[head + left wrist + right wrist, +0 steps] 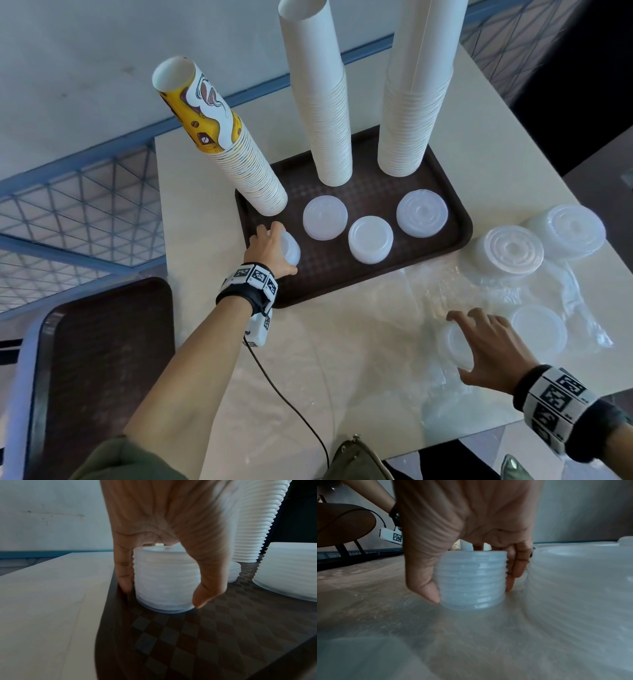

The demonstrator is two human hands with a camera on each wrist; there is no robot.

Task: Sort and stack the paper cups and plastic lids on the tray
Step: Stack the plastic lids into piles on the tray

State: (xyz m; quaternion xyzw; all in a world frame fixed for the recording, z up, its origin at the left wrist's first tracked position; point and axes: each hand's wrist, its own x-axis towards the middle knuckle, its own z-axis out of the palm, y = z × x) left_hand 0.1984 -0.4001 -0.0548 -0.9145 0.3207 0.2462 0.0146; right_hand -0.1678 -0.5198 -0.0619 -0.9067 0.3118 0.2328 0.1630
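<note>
A brown tray holds three tall cup stacks: a yellow-printed stack at the left and two white stacks. Three lid stacks stand in front of them. My left hand grips a small stack of translucent lids standing at the tray's left front corner. My right hand grips another small lid stack that stands on clear plastic wrap on the table.
Loose lid stacks lie on crumpled clear wrap right of the tray. A second brown tray sits on a chair at the lower left. A blue metal railing runs beyond the table's left edge.
</note>
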